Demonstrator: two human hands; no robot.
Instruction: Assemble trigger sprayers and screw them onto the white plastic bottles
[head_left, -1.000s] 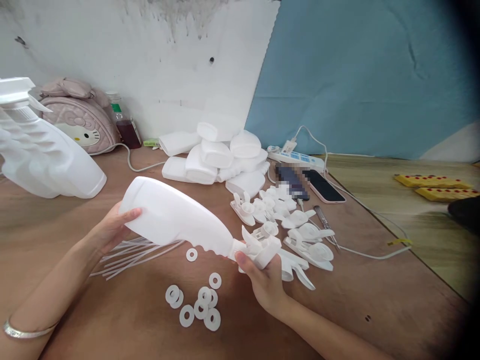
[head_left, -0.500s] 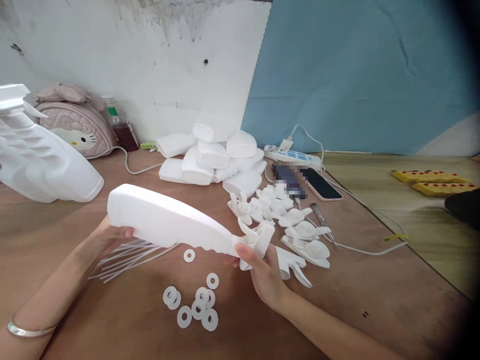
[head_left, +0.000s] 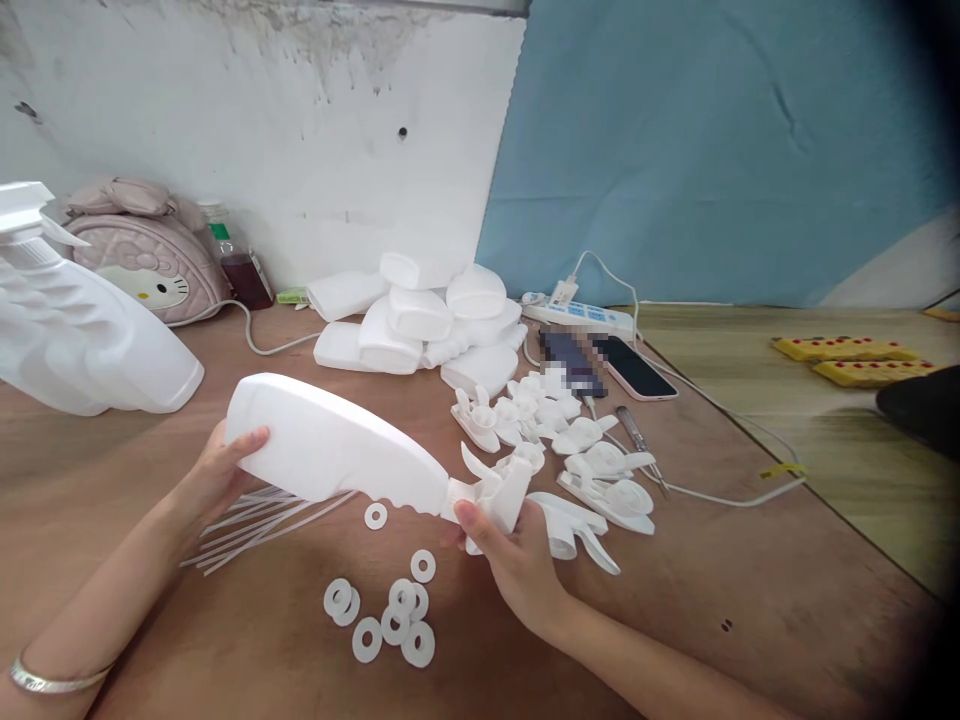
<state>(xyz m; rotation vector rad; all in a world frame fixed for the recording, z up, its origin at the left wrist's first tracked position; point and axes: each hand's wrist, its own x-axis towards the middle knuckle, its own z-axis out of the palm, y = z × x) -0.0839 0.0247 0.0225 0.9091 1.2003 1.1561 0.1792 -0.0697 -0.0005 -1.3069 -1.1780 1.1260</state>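
Note:
A white plastic spray bottle (head_left: 330, 440) lies nearly level in the air between my hands, its base to the left and its neck to the right. My left hand (head_left: 221, 465) is closed round the base end, thumb on the near side. At the neck, my right hand (head_left: 521, 565) grips the white trigger spray head (head_left: 504, 495), which sits on the bottle's neck. Below the bottle, several white ring washers (head_left: 401, 597) lie on the table, some overlapping. Thin white tubes (head_left: 262, 525) lie under the bottle near my left hand.
Loose white spray-head parts (head_left: 540, 405) spread to the right. White bottles (head_left: 420, 315) are piled behind. Another spray bottle (head_left: 97, 325) stands at left, before a pink bag (head_left: 150, 250). A screwdriver (head_left: 637, 440), phone (head_left: 636, 368), cable and power strip (head_left: 581, 315) lie at right.
The bottle's base end has moved a little to the right, and my left hand's thumb is higher on it. My right hand keeps its grip on the spray head. The view has shifted slightly.

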